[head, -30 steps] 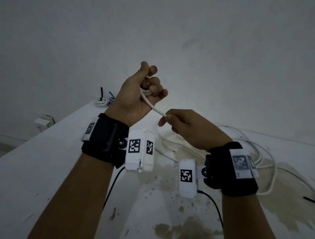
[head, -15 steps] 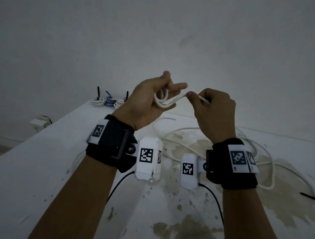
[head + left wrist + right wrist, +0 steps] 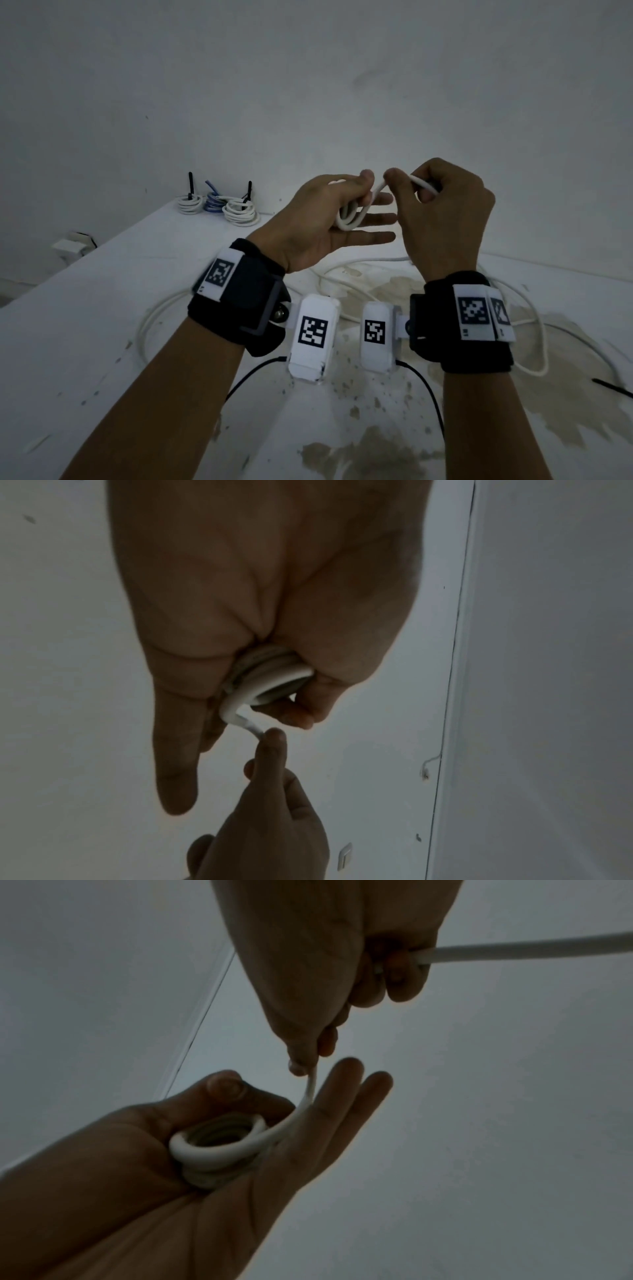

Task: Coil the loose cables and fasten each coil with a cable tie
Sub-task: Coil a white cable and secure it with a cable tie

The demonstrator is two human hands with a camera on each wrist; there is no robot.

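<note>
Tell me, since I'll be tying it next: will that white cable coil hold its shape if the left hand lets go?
Probably not. The white cable coil sits in tight loops pinned by the left hand's thumb, so it may spring open. The right hand holds a smoothly arcing strand, suggesting springy stiffness. It looks light.

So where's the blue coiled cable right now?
In the head view, the blue coiled cable sits at the table's far left corner, between two white cable coils.
</note>
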